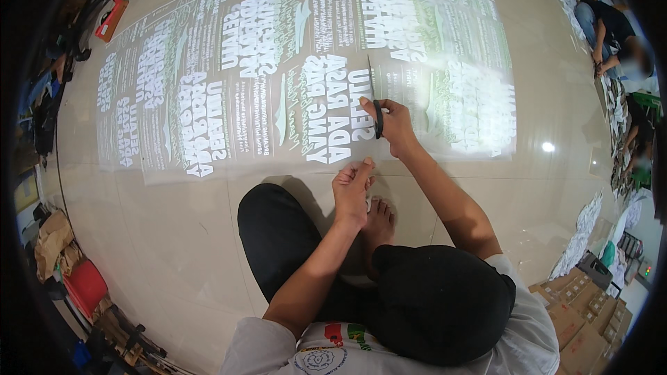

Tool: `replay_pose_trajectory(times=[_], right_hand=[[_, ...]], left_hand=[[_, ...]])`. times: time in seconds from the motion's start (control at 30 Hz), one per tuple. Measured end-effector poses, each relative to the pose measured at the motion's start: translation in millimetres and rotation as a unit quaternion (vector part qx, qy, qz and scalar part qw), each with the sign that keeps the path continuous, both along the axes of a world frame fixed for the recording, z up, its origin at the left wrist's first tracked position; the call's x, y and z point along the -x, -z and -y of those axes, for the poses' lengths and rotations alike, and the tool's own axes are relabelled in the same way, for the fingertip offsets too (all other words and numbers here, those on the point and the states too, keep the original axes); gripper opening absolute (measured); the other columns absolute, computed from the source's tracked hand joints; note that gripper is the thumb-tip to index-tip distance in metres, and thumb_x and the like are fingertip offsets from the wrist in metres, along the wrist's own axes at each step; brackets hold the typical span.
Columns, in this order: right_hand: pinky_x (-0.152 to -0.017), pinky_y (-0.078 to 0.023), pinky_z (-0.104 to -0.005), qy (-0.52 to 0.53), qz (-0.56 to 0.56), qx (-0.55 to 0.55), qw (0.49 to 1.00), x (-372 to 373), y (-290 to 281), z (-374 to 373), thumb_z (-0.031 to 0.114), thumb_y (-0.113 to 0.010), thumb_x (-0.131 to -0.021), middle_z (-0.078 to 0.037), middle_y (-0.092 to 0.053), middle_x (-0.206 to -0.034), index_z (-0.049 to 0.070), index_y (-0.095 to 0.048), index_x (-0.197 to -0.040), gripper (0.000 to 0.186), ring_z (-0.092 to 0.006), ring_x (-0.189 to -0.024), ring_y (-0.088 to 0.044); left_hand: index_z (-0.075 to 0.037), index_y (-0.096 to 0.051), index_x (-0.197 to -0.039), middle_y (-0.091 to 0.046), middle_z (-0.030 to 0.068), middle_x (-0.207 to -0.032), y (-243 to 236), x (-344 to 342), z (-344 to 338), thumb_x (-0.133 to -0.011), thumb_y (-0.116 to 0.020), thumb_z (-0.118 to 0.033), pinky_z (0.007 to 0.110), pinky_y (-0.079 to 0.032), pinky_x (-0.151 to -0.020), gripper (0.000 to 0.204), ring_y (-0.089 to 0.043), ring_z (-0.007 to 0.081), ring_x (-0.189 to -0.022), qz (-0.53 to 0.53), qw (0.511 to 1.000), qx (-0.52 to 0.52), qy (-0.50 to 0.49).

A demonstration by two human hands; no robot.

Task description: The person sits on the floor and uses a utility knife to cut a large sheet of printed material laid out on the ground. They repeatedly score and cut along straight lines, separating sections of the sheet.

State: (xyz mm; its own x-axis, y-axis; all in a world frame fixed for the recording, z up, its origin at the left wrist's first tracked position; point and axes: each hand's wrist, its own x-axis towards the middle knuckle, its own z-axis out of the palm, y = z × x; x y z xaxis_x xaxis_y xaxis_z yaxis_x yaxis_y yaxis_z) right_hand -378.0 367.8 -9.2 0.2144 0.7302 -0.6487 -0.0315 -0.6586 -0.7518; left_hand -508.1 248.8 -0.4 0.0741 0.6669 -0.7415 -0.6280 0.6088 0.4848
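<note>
A wide transparent film sheet (pixel 295 97) printed with mirrored white lettering and pale green shapes lies spread over the floor in front of me. My right hand (pixel 397 128) is closed around the black handles of a pair of scissors (pixel 379 121). Their thin blades point away from me over the film, along a column of white letters. Nearer to me, my left hand (pixel 353 191) is closed, with thumb and finger pinched at the film's near edge. Overhead light glares off the right part of the sheet.
Glossy beige floor tiles (pixel 174 236) surround the film. At the right, another person (pixel 615 35) sits among piles of white material (pixel 580 236). Cardboard boxes (pixel 583 326) stand at the lower right. A red seat (pixel 85 288) and brown paper (pixel 55 243) are at the left.
</note>
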Motion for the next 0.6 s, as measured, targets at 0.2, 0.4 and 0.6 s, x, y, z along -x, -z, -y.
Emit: replay_pose_trajectory(times=[0.2, 0.4, 0.6], right_hand=[[-0.049, -0.036, -0.0232, 0.018, -0.006, -0.031, 0.999, -0.4, 9.8, -19.9, 0.046, -0.088, -0.083, -0.001, -0.062, -0.073, -0.002, -0.069, -0.099, 0.054, -0.007, -0.057, -0.051], [-0.053, -0.042, -0.0251, 0.005, 0.009, -0.023, 1.0, -2.0, 12.8, -36.3, 0.045, -0.089, -0.082, -0.004, -0.065, -0.078, -0.005, -0.069, -0.104, 0.058, -0.0096, -0.062, -0.056], [-0.05, -0.036, -0.0228, 0.021, 0.027, -0.037, 0.999, -2.9, 22.3, -55.9, 0.045, -0.089, -0.082, 0.001, -0.061, -0.073, 0.0, -0.07, -0.099, 0.052, -0.0073, -0.057, -0.051]], left_hand=[[-0.01, -0.069, -0.086, -0.058, -0.0046, -0.072, 1.5, -3.9, 3.0, -0.098, -0.075, -0.021, 0.027, -0.047, -0.075, 0.017, -0.048, 0.0061, -0.064, -0.006, 1.0, 0.024, -0.001], [-0.012, -0.068, -0.084, -0.059, -0.0049, -0.075, 0.4, -3.6, 6.3, -0.098, -0.075, -0.022, 0.027, -0.048, -0.077, 0.019, -0.048, 0.006, -0.065, -0.012, 1.0, -0.006, -0.009], [-0.011, -0.066, -0.081, -0.061, -0.0046, -0.077, -1.1, -6.1, 6.2, -0.098, -0.075, -0.02, 0.027, -0.047, -0.079, 0.021, -0.048, 0.0058, -0.066, -0.022, 1.0, 0.014, -0.004]])
